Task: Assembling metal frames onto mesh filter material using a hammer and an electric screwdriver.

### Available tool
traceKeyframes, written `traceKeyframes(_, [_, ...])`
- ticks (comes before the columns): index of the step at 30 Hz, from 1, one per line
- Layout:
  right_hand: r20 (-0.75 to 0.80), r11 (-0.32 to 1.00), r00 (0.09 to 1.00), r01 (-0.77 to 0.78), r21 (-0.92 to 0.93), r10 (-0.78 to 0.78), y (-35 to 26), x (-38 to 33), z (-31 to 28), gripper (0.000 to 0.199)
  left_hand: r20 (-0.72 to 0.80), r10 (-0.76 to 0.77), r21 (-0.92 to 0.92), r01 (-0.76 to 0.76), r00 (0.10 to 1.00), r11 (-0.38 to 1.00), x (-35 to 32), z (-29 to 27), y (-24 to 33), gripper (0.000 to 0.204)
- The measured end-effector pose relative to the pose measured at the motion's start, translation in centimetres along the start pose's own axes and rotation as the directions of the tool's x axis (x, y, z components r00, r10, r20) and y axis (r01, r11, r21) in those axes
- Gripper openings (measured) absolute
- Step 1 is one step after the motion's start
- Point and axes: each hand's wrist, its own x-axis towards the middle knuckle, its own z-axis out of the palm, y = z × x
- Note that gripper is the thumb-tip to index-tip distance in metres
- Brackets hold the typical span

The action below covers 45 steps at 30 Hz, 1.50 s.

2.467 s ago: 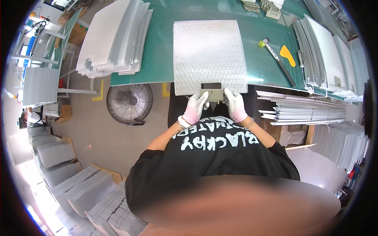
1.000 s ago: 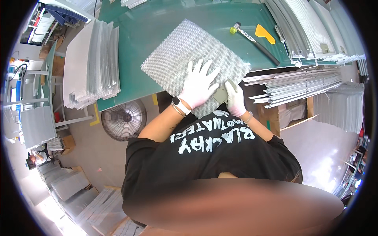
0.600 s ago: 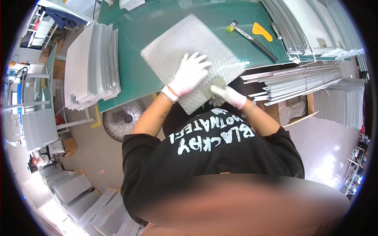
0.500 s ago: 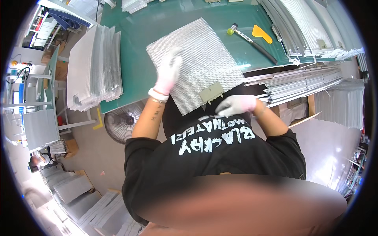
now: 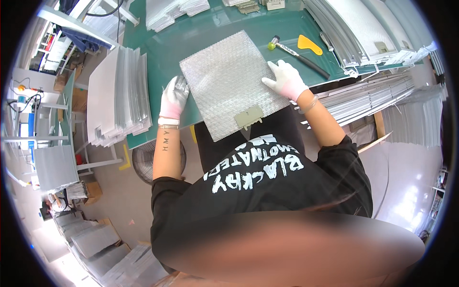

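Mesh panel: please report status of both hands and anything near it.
Left hand at mesh panel left edge; right hand flat on right edge. Panel overhangs green table. Mallet close by.

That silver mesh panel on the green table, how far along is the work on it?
The mesh panel lies flat on the green table with a grey latch piece at its near edge. The gloved left hand and right hand rest at its sides. The mallet and yellow scraper lie untouched; stacked panels wait alongside.

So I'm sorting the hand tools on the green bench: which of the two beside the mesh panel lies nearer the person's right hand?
The mallet, with its dark handle and yellow-green head, lies just beyond the right hand. The yellow scraper sits farther off, past the mallet.
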Motion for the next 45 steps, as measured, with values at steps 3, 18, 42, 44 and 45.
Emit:
traceKeyframes(3, [-0.131,1.0,0.991,0.015,0.005,-0.014,1.6,-0.9,0.6,0.057,0.006,-0.049,-0.047,0.049,0.999,0.998,0.6,2.2,-0.6,0.035])
traceKeyframes(18, [-0.192,0.992,0.978,-0.064,0.11,0.085,2.3,2.6,1.9,0.058,0.289,0.061,0.889,-0.292,0.955,0.352,2.0,-1.3,0.6,0.05])
traceKeyframes(42, [-0.237,0.951,0.953,0.238,0.2,-0.188,7.2,-12.6,4.4,0.015,0.468,-0.02,0.674,-0.372,0.884,-0.638,0.7,3.5,-4.0,0.086])
traceKeyframes(44, [-0.119,0.99,0.993,-0.001,0.14,0.018,9.2,-11.3,7.3,0.037,0.447,-0.032,0.657,-0.352,0.894,-0.666,4.0,3.2,-2.5,0.086])
traceKeyframes(45, [-0.095,0.993,0.989,-0.108,0.045,0.111,9.8,-10.4,8.3,0.046,0.425,-0.041,0.639,-0.331,0.905,-0.694,5.1,3.8,-2.0,0.085])
